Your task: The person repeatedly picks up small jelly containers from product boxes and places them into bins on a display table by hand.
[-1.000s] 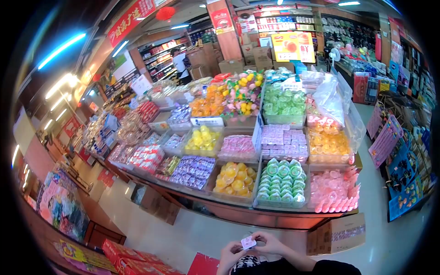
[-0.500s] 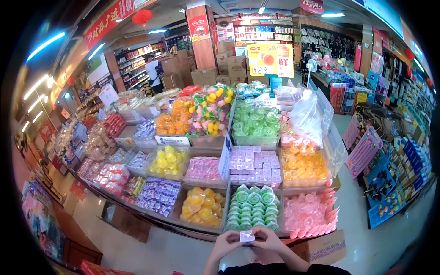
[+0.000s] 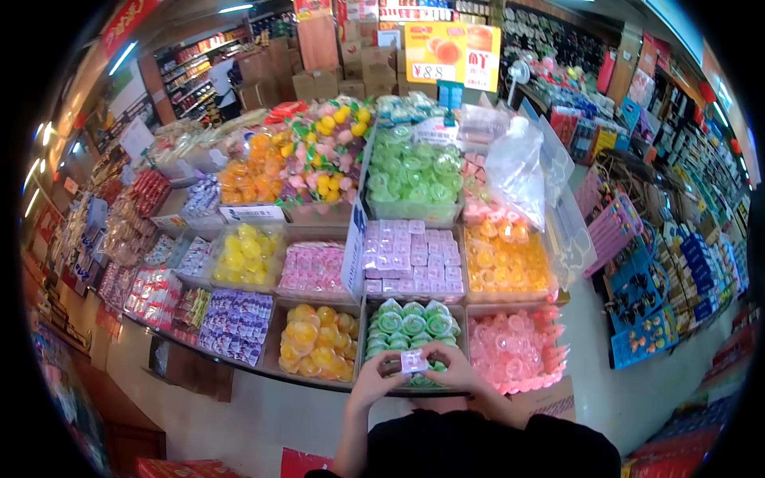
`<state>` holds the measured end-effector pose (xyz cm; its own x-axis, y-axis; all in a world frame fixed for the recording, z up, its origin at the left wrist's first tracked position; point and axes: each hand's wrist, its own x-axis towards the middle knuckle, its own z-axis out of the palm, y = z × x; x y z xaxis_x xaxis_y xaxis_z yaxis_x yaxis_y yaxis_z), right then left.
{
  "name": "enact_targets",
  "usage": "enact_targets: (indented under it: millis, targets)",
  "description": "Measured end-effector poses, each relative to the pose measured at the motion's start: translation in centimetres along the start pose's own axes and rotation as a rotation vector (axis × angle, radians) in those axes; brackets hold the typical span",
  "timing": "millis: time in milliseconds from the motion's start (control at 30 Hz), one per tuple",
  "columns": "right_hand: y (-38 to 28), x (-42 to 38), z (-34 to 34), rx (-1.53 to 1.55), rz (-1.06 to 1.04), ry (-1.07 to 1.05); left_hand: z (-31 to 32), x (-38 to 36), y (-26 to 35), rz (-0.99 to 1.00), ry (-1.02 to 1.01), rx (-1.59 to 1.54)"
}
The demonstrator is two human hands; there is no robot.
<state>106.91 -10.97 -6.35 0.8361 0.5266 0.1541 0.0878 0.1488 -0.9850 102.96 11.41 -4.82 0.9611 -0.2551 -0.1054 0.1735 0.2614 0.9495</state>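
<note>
A small pale-purple square jelly cup [image 3: 413, 361] is held up in front of me between both hands. My left hand [image 3: 376, 379] pinches its left side, and my right hand [image 3: 457, 370] grips the right side with curled fingers. Right behind the hands is a bin of green jelly cups [image 3: 413, 321], its near rows partly covered by them. Farther back, similar purple square cups [image 3: 398, 248] are stacked in a bin. Pink jelly cups [image 3: 516, 342] lie to the right of my right hand, and yellow-orange round cups [image 3: 317, 341] to the left of my left hand.
Other bins hold orange cups [image 3: 510, 259], green cups [image 3: 414, 171] and purple packets [image 3: 233, 325]. A clear plastic bag [image 3: 516, 171] hangs at the right. A yellow price sign [image 3: 452, 56] stands at the back. Cardboard boxes [image 3: 376, 68] are stacked behind the display.
My view has tilted down and come closer to the display. Both hands, still holding the jelly cup, have moved forward over the near edge and the green cups.
</note>
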Motion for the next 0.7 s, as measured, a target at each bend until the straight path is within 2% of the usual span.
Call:
enact_targets:
  millis: [167, 333, 467, 567, 700]
  targets:
    - [-0.1, 2.3, -1.1, -0.041, 0.034, -0.027, -0.7, 2.1, 0.3, 0.006, 0.01, -0.001]
    - [0.0, 4.2, -2.6, -0.107, -0.047, 0.099, -0.5, 6.0, -0.9, 0.061, 0.033, -0.049]
    - [-0.1, 6.2, -4.4, -0.221, -0.098, 0.25, 0.7, 9.9, -0.3, 0.174, 0.149, 0.244]
    - [-0.1, 7.6, -6.1, -0.3, -0.121, 0.275, 1.5, 12.3, 1.1, 0.213, 0.192, 0.393]
    - [1.8, 10.0, -8.5, -0.284, -0.101, 0.333, 1.7, 16.1, 0.8, 0.329, 0.273, 0.452]
